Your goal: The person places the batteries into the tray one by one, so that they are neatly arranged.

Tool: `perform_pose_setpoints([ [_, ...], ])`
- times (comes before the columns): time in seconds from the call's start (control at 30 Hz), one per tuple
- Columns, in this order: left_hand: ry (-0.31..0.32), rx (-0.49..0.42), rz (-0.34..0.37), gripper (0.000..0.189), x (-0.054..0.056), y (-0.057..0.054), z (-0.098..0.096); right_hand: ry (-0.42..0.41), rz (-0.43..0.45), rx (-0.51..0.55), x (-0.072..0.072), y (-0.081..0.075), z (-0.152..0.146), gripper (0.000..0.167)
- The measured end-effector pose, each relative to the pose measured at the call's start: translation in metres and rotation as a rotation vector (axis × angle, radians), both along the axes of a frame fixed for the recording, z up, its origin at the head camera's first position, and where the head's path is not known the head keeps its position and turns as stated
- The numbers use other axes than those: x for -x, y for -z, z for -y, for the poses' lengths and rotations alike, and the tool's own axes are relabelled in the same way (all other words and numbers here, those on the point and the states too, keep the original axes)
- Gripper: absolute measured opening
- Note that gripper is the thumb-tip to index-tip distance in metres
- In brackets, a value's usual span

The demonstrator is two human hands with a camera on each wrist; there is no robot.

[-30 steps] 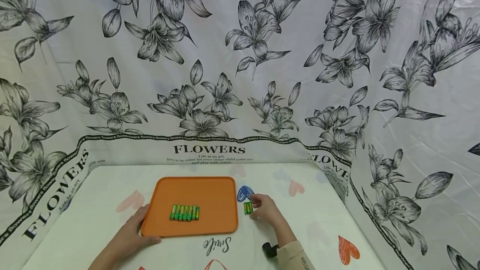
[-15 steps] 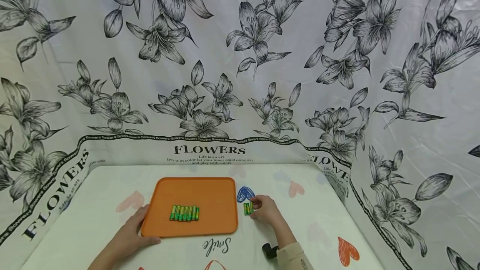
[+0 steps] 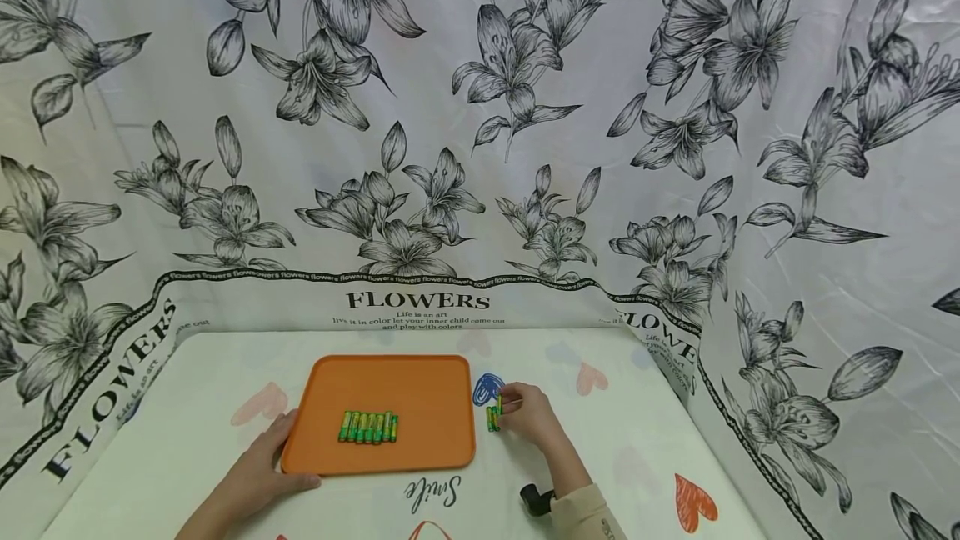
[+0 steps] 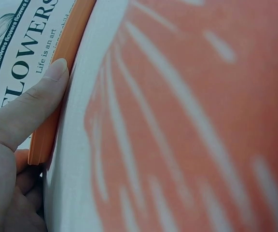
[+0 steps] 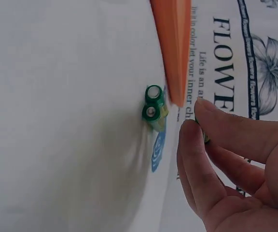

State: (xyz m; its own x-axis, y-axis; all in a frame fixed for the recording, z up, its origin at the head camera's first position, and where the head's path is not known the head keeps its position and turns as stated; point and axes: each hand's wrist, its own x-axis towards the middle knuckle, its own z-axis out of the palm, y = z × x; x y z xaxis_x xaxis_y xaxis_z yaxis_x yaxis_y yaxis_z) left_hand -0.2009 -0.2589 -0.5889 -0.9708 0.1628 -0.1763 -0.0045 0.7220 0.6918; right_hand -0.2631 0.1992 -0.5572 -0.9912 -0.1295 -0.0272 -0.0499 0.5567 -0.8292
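An orange tray [image 3: 431,394] lies on the table, with several green-and-yellow batteries [image 3: 368,427] in a row on it. My left hand [image 3: 251,469] holds the tray's near left corner; in the left wrist view the thumb [image 4: 37,99] presses on the tray's edge. Right of the tray, my right hand [image 3: 534,415] pinches one battery [image 3: 500,400] between thumb and fingertips, just above the table. Mostly hidden by the fingers, that battery [image 5: 206,138] barely shows in the right wrist view. Two more batteries [image 5: 153,108] lie side by side on the table beside the hand.
A white cloth [image 3: 630,407] printed with hearts and words covers the table. Behind and at both sides hangs a white curtain [image 3: 450,107] with black flower drawings. A small black object [image 3: 536,500] is at my right wrist.
My right hand has raised one battery slightly up and away from the two beside it. My left hand and the tray have stayed in place.
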Motion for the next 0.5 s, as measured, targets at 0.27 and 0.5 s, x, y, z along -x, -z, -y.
perform_pose_setpoints([
  [0.27,-0.004,0.019,-0.004,0.127,0.000,0.002,-0.001,-0.008,0.000,0.045,-0.001,-0.014,0.014,0.049],
  [0.5,0.000,0.017,-0.012,0.126,0.000,0.002,0.000,-0.024,0.002,0.048,-0.001,-0.022,0.029,0.047],
])
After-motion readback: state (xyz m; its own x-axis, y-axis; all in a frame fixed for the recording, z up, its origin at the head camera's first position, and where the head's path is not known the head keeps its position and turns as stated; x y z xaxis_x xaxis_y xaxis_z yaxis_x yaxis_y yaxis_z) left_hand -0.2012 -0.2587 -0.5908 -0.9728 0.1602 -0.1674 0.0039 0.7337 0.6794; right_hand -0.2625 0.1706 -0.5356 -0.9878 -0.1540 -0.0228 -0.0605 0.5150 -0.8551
